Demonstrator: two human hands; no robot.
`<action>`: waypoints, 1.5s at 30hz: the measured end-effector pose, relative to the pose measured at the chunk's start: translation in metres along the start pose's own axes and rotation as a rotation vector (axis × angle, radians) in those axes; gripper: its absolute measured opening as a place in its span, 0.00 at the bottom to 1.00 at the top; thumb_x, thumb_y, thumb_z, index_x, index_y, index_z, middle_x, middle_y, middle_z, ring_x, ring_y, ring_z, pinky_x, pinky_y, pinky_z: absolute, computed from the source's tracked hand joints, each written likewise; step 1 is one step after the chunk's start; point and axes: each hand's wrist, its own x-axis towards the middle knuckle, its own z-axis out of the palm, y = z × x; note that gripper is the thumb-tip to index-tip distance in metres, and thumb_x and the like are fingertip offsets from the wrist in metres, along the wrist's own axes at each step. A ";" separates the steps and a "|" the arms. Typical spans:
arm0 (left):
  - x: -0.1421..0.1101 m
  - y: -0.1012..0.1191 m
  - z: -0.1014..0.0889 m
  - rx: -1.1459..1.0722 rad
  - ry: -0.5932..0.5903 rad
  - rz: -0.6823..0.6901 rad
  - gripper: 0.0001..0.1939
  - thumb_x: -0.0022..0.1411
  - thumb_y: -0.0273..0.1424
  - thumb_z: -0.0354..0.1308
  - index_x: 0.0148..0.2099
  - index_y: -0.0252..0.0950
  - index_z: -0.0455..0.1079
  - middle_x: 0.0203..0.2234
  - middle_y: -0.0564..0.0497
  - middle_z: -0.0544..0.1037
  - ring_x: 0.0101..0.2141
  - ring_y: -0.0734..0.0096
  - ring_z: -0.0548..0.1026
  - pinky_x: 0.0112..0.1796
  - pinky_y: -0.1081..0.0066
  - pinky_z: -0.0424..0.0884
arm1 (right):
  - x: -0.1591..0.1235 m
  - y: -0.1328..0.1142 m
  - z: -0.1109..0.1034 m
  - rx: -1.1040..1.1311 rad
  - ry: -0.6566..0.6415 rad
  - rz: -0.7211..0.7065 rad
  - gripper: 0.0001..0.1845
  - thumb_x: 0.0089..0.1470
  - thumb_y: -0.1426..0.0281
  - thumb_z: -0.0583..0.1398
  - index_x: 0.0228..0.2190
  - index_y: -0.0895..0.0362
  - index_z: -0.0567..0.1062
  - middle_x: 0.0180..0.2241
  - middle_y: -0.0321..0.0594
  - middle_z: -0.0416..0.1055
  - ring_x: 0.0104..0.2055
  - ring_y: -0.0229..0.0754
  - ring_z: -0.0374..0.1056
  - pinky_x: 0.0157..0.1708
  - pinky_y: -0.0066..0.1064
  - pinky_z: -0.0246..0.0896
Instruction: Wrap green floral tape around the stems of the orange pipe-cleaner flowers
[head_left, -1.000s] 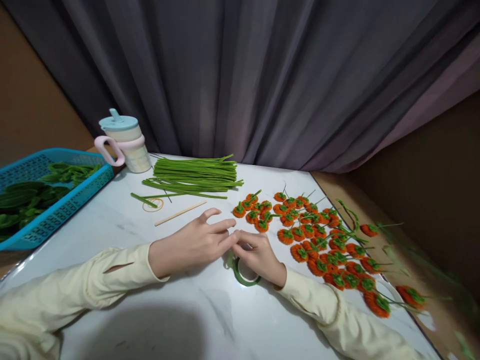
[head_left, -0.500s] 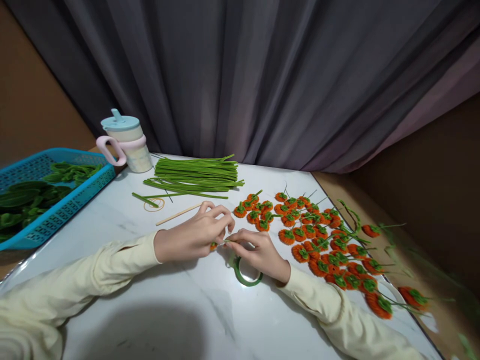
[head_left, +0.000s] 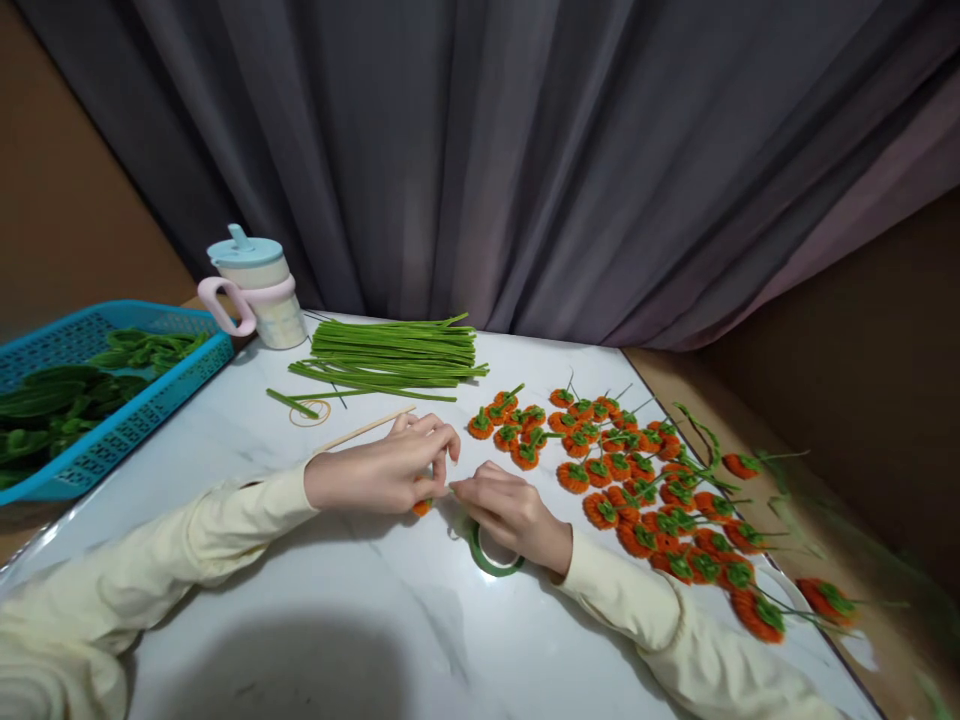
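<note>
My left hand [head_left: 397,465] is closed, with a small orange fuzzy pumpkin [head_left: 422,507] in its fingers, mostly hidden under them. Just to its right, my right hand [head_left: 517,513] pinches a thin green strip [head_left: 451,488] between thumb and fingertips. The strip is too small to tell whether it is tape or a stem. A narrow gap separates the two hands' fingertips. Partly beneath my right hand, a roll of green tape [head_left: 495,568] lies flat on the white marbled table [head_left: 390,620].
Many finished orange pumpkins [head_left: 574,477] with green tops and wire stems spread over the right side. Green pipe cleaners [head_left: 394,350] lie at the back, near a wooden stick [head_left: 367,430] and rubber bands [head_left: 310,413]. A tumbler [head_left: 277,310] and blue basket [head_left: 150,400] of leaves stand left.
My right hand has turned and its fingers have curled in more. My left hand has shifted slightly left and down, and more of the orange pumpkin shows under it.
</note>
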 end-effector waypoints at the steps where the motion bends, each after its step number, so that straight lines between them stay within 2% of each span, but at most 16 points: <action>1: -0.002 0.002 0.002 0.078 0.024 0.014 0.09 0.57 0.25 0.55 0.37 0.36 0.56 0.33 0.50 0.73 0.41 0.63 0.65 0.41 0.65 0.57 | 0.000 -0.001 0.001 0.050 0.010 0.094 0.12 0.61 0.71 0.49 0.35 0.61 0.72 0.22 0.40 0.69 0.25 0.36 0.62 0.27 0.29 0.61; 3: -0.004 0.005 0.006 0.213 0.086 0.065 0.08 0.59 0.28 0.55 0.39 0.35 0.58 0.38 0.46 0.71 0.44 0.59 0.64 0.42 0.62 0.55 | 0.001 -0.003 0.002 0.144 0.026 0.286 0.13 0.59 0.67 0.52 0.32 0.60 0.74 0.21 0.39 0.69 0.23 0.34 0.64 0.25 0.25 0.61; 6: -0.005 0.005 0.013 0.321 0.137 0.167 0.07 0.60 0.22 0.49 0.41 0.34 0.59 0.38 0.45 0.70 0.45 0.59 0.64 0.44 0.61 0.53 | 0.003 -0.005 0.003 0.294 0.026 0.505 0.13 0.56 0.65 0.56 0.29 0.60 0.75 0.22 0.38 0.73 0.21 0.33 0.66 0.23 0.23 0.62; 9: -0.004 0.004 0.015 0.346 0.131 0.216 0.13 0.56 0.15 0.43 0.40 0.34 0.59 0.34 0.47 0.70 0.41 0.63 0.66 0.45 0.60 0.52 | 0.004 -0.005 0.004 0.377 0.015 0.593 0.12 0.53 0.64 0.58 0.28 0.60 0.76 0.22 0.38 0.74 0.21 0.34 0.68 0.22 0.22 0.63; 12: -0.004 0.004 0.013 0.326 0.109 0.214 0.17 0.49 0.12 0.42 0.39 0.34 0.57 0.32 0.48 0.69 0.37 0.65 0.67 0.45 0.60 0.51 | 0.004 -0.005 0.004 0.373 -0.004 0.579 0.11 0.53 0.65 0.59 0.29 0.60 0.77 0.24 0.39 0.75 0.22 0.34 0.68 0.23 0.23 0.63; 18: -0.003 0.005 0.012 0.336 0.047 0.210 0.19 0.42 0.12 0.42 0.37 0.35 0.54 0.33 0.49 0.67 0.34 0.66 0.65 0.45 0.60 0.51 | 0.004 -0.007 0.004 0.273 -0.024 0.441 0.09 0.55 0.69 0.57 0.31 0.60 0.76 0.25 0.39 0.73 0.24 0.33 0.66 0.24 0.22 0.61; 22: -0.002 0.004 0.013 0.286 0.018 0.203 0.18 0.42 0.12 0.43 0.35 0.36 0.52 0.32 0.50 0.67 0.33 0.67 0.64 0.45 0.60 0.52 | 0.002 -0.003 0.004 0.109 -0.018 0.213 0.10 0.58 0.71 0.53 0.33 0.60 0.74 0.23 0.39 0.70 0.25 0.35 0.64 0.26 0.25 0.61; 24: -0.001 0.001 0.013 0.177 -0.003 0.149 0.17 0.43 0.13 0.44 0.34 0.36 0.51 0.30 0.52 0.67 0.32 0.68 0.64 0.44 0.61 0.53 | 0.001 0.000 0.004 0.001 -0.044 0.038 0.11 0.59 0.74 0.51 0.36 0.62 0.72 0.23 0.41 0.70 0.26 0.37 0.62 0.28 0.29 0.60; 27: 0.000 -0.005 0.012 -0.113 -0.085 -0.033 0.14 0.49 0.16 0.47 0.35 0.38 0.51 0.24 0.55 0.69 0.35 0.66 0.64 0.41 0.65 0.57 | 0.000 0.002 0.004 -0.197 -0.058 -0.220 0.13 0.57 0.80 0.49 0.42 0.67 0.68 0.28 0.48 0.72 0.27 0.40 0.61 0.27 0.33 0.58; 30: 0.003 -0.011 0.012 -0.408 -0.183 -0.182 0.14 0.52 0.22 0.54 0.35 0.38 0.50 0.20 0.58 0.71 0.35 0.67 0.67 0.38 0.69 0.59 | 0.000 0.001 0.004 -0.292 -0.040 -0.327 0.14 0.56 0.82 0.49 0.43 0.71 0.67 0.29 0.51 0.73 0.27 0.42 0.61 0.26 0.34 0.56; 33: 0.005 -0.011 0.014 -0.431 -0.160 -0.228 0.15 0.51 0.22 0.55 0.35 0.38 0.50 0.18 0.60 0.71 0.33 0.68 0.68 0.39 0.68 0.58 | -0.001 0.000 0.006 -0.162 -0.044 -0.169 0.13 0.58 0.79 0.49 0.40 0.69 0.71 0.25 0.47 0.72 0.25 0.40 0.60 0.25 0.32 0.57; 35: 0.004 -0.008 0.016 -0.282 -0.094 -0.194 0.12 0.53 0.23 0.54 0.35 0.38 0.52 0.18 0.59 0.71 0.35 0.66 0.68 0.42 0.65 0.55 | -0.001 0.000 0.007 -0.007 -0.045 0.015 0.13 0.59 0.75 0.50 0.37 0.65 0.74 0.22 0.43 0.71 0.24 0.37 0.61 0.25 0.28 0.58; 39: 0.000 -0.001 0.018 0.024 0.031 -0.075 0.08 0.57 0.27 0.55 0.34 0.36 0.55 0.30 0.52 0.72 0.37 0.65 0.66 0.46 0.60 0.50 | 0.001 -0.002 0.007 0.215 -0.015 0.353 0.12 0.57 0.69 0.56 0.33 0.61 0.78 0.21 0.39 0.70 0.21 0.32 0.62 0.23 0.23 0.57; 42: -0.001 0.001 0.018 0.097 0.047 -0.042 0.05 0.59 0.24 0.51 0.36 0.36 0.56 0.31 0.52 0.69 0.36 0.67 0.65 0.46 0.61 0.48 | 0.003 -0.004 0.007 0.341 -0.012 0.519 0.12 0.54 0.67 0.58 0.31 0.61 0.79 0.23 0.39 0.72 0.21 0.31 0.62 0.22 0.22 0.57; 45: 0.000 0.000 0.018 0.078 0.047 0.006 0.05 0.59 0.22 0.49 0.36 0.36 0.56 0.31 0.54 0.68 0.34 0.71 0.66 0.45 0.63 0.48 | 0.003 -0.003 0.008 0.460 -0.031 0.632 0.13 0.53 0.64 0.59 0.33 0.61 0.79 0.24 0.39 0.74 0.21 0.32 0.64 0.22 0.22 0.58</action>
